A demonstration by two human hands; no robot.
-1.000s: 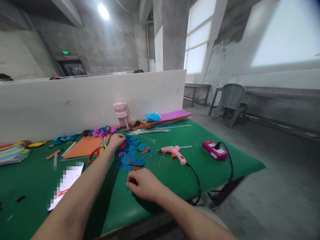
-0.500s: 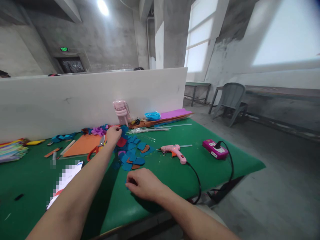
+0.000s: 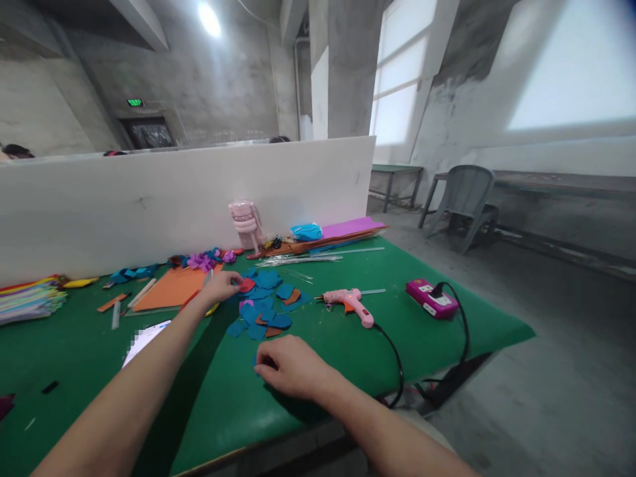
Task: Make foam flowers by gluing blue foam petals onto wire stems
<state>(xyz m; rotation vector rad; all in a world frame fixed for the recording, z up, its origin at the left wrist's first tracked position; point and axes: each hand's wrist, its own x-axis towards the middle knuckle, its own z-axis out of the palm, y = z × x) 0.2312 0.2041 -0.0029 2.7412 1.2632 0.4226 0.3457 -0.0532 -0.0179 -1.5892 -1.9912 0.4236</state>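
My left hand (image 3: pixel 222 287) reaches to the left edge of a loose pile of blue pieces (image 3: pixel 263 306), cut from felt or paper. Its fingers are bent together beside a red piece (image 3: pixel 247 285); whether they grip anything is hidden. My right hand (image 3: pixel 288 366) rests low over the near part of the table, fingers curled, with the edge of a blue piece (image 3: pixel 256 364) showing at the fingertips. Scissors (image 3: pixel 189 301) with red handles lie partly behind my left forearm. A pink glue gun (image 3: pixel 348 303) lies to the right of the pile.
On the green table (image 3: pixel 328 384) are a purple power strip (image 3: pixel 431 298), an orange sheet (image 3: pixel 171 289), a phone (image 3: pixel 144 341) and thin wires (image 3: pixel 298 260). A pink bottle (image 3: pixel 244 225) stands before the white partition (image 3: pixel 173 192). The glue gun's cord hangs over the near edge.
My left hand has come back toward me from the far side of the pile to beside the red piece. My right hand stays in place. The view has shifted slightly.
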